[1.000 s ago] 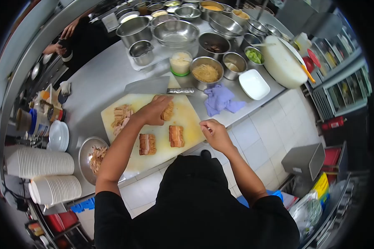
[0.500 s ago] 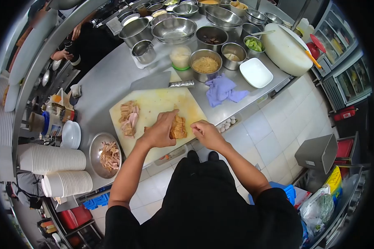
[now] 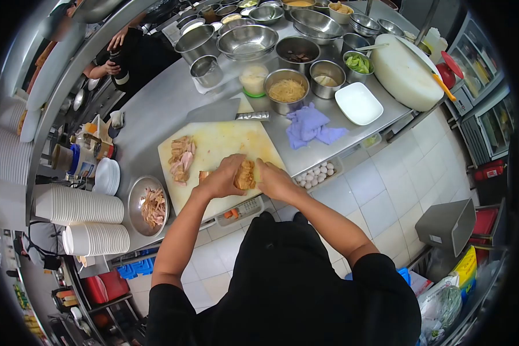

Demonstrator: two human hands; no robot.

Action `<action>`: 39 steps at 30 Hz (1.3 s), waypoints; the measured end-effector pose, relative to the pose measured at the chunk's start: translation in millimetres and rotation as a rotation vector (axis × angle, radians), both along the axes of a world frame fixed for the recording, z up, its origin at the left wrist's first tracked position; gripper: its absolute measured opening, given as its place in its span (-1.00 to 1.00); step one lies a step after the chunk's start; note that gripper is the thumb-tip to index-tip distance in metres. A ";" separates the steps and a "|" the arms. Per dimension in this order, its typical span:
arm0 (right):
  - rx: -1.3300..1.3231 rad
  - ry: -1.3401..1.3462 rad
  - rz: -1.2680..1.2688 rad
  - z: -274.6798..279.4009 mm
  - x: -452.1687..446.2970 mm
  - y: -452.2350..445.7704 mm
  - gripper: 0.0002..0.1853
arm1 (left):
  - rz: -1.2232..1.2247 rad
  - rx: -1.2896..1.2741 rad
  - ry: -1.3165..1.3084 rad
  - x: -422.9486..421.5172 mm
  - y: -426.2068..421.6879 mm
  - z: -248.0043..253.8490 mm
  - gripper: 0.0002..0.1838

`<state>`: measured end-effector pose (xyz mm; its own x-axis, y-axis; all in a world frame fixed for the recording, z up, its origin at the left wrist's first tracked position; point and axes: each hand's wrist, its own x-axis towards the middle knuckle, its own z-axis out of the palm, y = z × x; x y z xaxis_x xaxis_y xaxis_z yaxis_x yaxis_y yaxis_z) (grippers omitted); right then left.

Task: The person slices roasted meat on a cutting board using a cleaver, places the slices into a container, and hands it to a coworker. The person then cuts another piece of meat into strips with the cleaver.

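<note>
A golden-brown piece of cooked meat (image 3: 245, 175), cut across into slices, lies near the front of the white cutting board (image 3: 216, 138). My left hand (image 3: 224, 177) is closed round its left side, fingers over the far end and thumb at the near end. Against its right side press the fingers of my right hand (image 3: 274, 180). A small brown bit (image 3: 203, 175) of meat shows left of my left hand. Paler sliced meat (image 3: 181, 158) is piled on the board's left. Beyond the board rests a cleaver (image 3: 216, 111), its handle pointing right.
A steel bowl of shredded meat (image 3: 150, 207) stands left of the board, near stacked white bowls (image 3: 78, 205). A purple cloth (image 3: 311, 127) and white square dish (image 3: 359, 104) are at the right. Steel pots and bowls (image 3: 248, 41) line the back. Eggs (image 3: 315, 174) sit below the counter edge.
My right hand has moved left from beside the meat onto its right side. My left hand stays round the meat. The view has shifted slightly.
</note>
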<state>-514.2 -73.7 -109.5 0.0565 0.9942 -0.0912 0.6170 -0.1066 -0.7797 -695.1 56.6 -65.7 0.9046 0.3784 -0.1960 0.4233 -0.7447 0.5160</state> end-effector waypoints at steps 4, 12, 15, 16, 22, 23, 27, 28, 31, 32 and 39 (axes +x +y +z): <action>-0.107 -0.015 0.034 6.0 -2.1 9.1 -0.29 | 0.042 -0.084 0.004 2.9 -0.7 3.8 0.15; -0.038 -0.062 0.042 -0.2 -3.5 6.0 -0.20 | -0.021 -0.032 -0.029 1.0 4.3 -1.2 0.14; -0.055 -0.081 0.038 0.0 -5.1 5.9 -0.15 | -0.038 -0.068 -0.017 0.0 7.0 -2.8 0.11; -0.080 -0.092 0.043 0.8 -5.5 7.6 -0.14 | -0.055 -0.060 -0.029 -0.9 7.7 -2.7 0.08; 0.020 -0.014 0.060 0.0 -8.4 12.9 -0.36 | 0.000 -0.003 -0.112 1.2 5.3 -15.3 0.05; 0.022 -0.013 0.079 0.5 -10.3 14.2 -0.36 | 0.019 -0.001 -0.111 0.7 6.0 -12.8 0.05; 0.063 0.156 0.032 34.8 -22.0 25.7 -0.57 | -0.007 -0.029 -0.077 -11.6 25.8 25.0 0.08; 0.102 0.174 0.005 49.1 -29.0 28.9 -0.58 | -0.021 0.001 -0.114 -19.5 30.8 39.8 0.10; 0.174 0.160 -0.010 60.4 -54.2 40.4 -0.34 | -0.050 0.032 -0.151 -47.8 44.5 76.8 0.14; 0.155 0.204 -0.002 63.1 -65.0 42.6 -0.28 | -0.055 0.035 -0.119 -58.7 46.6 85.9 0.15; 0.079 0.213 0.039 30.5 -124.1 48.0 -0.21 | -0.046 -0.017 -0.079 -122.8 48.2 42.0 0.16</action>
<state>-638.3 -25.7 -79.0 0.0062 0.9998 -0.0183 0.4404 -0.0191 -0.8976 -817.9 104.8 -23.7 0.9338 0.3337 -0.1294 0.3466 -0.7533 0.5589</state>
